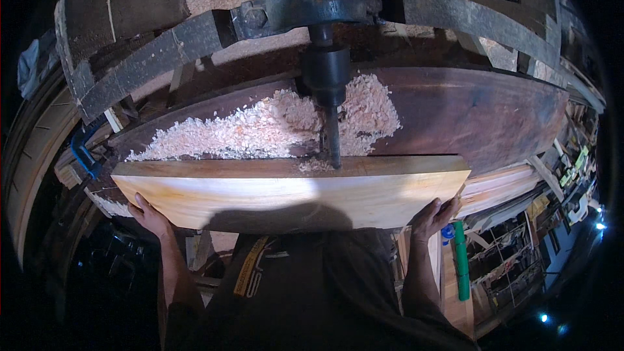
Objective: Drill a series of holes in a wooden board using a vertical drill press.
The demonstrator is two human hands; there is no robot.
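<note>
A long, thick wooden plank [286, 188] stands in front of my body, its narrow edge facing up. My left hand [151, 216] grips its left end, fingertips on the near face. At the opposite end, my right hand [431, 217] holds the plank with the fingers bent against its face and corner. A drill bit [333, 136] hangs from a dark chuck [325, 77] and meets the plank's top edge near the middle, where a few shavings lie. Whether the bit is turning cannot be made out.
Pale wood shavings [253, 123] are heaped on the brown worktable [474, 107] behind the plank. A beam with a metal bearing housing [292, 10] spans above it. A blue clamp [84, 149] is at the left; a green tube [461, 260] and stacked boards [500, 188] are at the right.
</note>
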